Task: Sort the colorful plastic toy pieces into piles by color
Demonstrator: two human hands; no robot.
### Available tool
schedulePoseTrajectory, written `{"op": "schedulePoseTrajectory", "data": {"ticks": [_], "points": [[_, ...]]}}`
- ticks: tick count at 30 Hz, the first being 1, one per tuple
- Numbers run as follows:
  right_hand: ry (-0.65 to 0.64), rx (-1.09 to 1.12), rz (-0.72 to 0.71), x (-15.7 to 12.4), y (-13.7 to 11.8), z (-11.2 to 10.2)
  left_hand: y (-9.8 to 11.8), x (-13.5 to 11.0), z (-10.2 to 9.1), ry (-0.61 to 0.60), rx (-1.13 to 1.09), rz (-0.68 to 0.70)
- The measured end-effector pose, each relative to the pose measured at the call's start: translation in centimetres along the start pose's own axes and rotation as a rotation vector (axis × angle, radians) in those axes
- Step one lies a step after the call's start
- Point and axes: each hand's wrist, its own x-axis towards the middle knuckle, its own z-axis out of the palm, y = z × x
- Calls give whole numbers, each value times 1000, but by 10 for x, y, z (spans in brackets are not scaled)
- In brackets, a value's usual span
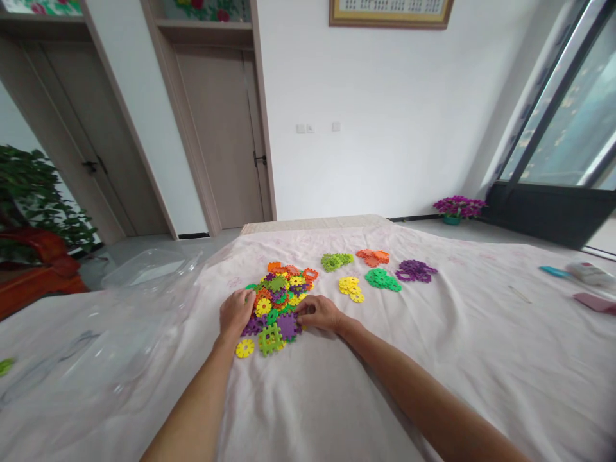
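A mixed heap of plastic interlocking building pieces [278, 298] in yellow, green, orange and purple lies in front of me. My left hand [237, 313] rests against the heap's left side, fingers laid along its edge and partly hidden. On the right side, my right hand [320, 313] has its thumb and fingers curled together at the edge of a purple square piece [287, 326]. Nearest me in the heap are a light green square piece [271, 339] and a yellow round piece [245, 348].
Beyond lie single-colour piles: light green [337, 261], orange [373, 258], yellow [351, 288], green [382, 280] and purple [416, 271]. A clear plastic container [144, 276] stands at left. A blue item [554, 271] lies far right on the cloth-covered surface [457, 346].
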Motion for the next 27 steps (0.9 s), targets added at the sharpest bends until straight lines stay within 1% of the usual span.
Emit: {"op": "schedulePoseTrajectory", "data": {"ticks": [3, 7, 8, 10, 13, 16, 18, 20, 22, 24, 27], "points": [[38, 146, 41, 1, 4, 3, -4, 0, 2, -37, -20, 39], [95, 390, 76, 2, 3, 5, -9, 0, 4, -69, -33, 85], [131, 441, 84, 2, 2, 6, -10, 0, 5, -72, -33, 97], [251, 500, 108, 3, 1, 4, -12, 0, 7, -70, -31, 118], [440, 448, 153, 0, 3, -3, -15, 1, 11, -54, -14, 134], [586, 257, 149, -8, 10, -19, -16, 2, 14, -43, 7, 143], [654, 96, 110, -15, 14, -33, -17, 2, 15, -33, 13, 153], [696, 7, 84, -21, 17, -47, -16, 1, 14, -21, 13, 155], [706, 20, 106, -26, 20, -61, -15, 1, 13, -11, 13, 157], [724, 65, 166, -32, 26, -75, -14, 0, 12, -8, 14, 159], [801, 122, 279, -44, 41, -95, -14, 0, 11, -12, 10, 166]]}}
